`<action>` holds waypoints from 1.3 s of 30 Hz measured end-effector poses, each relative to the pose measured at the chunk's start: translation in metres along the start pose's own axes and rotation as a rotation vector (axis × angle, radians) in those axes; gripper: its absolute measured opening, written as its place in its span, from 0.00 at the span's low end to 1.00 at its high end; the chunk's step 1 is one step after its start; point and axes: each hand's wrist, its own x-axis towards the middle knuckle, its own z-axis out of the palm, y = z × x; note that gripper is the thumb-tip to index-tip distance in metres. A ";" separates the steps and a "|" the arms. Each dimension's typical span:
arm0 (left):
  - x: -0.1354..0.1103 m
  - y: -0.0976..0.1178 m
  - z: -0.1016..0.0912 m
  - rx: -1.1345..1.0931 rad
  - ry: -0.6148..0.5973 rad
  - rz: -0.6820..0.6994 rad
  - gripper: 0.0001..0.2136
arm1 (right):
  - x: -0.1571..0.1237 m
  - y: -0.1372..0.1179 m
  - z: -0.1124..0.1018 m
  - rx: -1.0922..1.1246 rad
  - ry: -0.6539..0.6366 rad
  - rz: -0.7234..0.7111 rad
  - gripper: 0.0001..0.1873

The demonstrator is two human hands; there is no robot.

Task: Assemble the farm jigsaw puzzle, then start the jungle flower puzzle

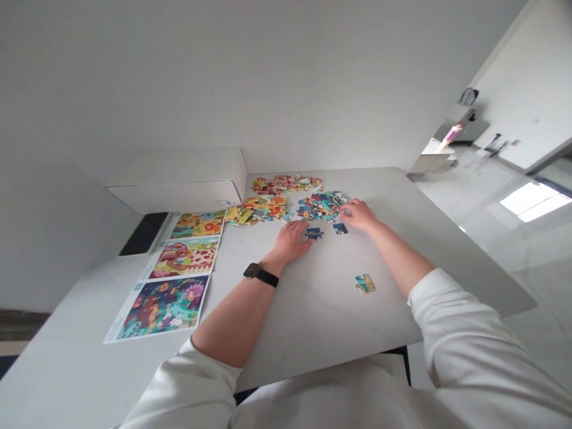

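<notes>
Left hand (292, 240) lies palm-down on the table (322, 322), its fingers (302, 230) stretched out and close together, holding nothing; their tips reach a single blue piece (314, 233) at 2 o'clock from the palm, touching it or just short of it. Right hand (360, 214) rests farther out, its fingers (349, 210) bent at the near right edge of the blue pile (320, 205); whether they pinch a piece cannot be told. A second blue piece (340, 228) lies between the two hands, at 7 o'clock from the right hand and just beside it. Nothing stands between the fingers and these pieces. A lone piece (365, 283) in green and orange sits apart near the right forearm, at 6 o'clock from the right hand. At 10 o'clock from the left hand spreads the yellow-orange pile (259, 212); beyond it, at 12 o'clock, the red pile (286, 183). A black wristwatch (260, 274) circles the left wrist. Well to 9 o'clock lies a reference sheet (179, 268) printed with three pictures in a column; behind it stands a white box (179, 179) against the wall, with a flat black object (143, 233) just beside the sheet's far left edge.
</notes>
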 end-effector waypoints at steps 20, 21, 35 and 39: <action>0.000 0.007 -0.007 -0.033 0.007 -0.050 0.20 | 0.017 -0.007 0.005 0.005 -0.004 -0.041 0.29; -0.001 0.007 -0.008 -0.036 0.007 -0.050 0.20 | 0.018 -0.003 0.006 0.013 0.003 -0.038 0.28; -0.001 0.007 -0.011 -0.055 -0.005 -0.052 0.20 | 0.010 0.035 0.011 0.138 0.105 -0.023 0.11; -0.001 0.004 -0.009 -0.045 -0.005 -0.053 0.20 | 0.004 0.047 0.004 0.109 0.043 0.026 0.12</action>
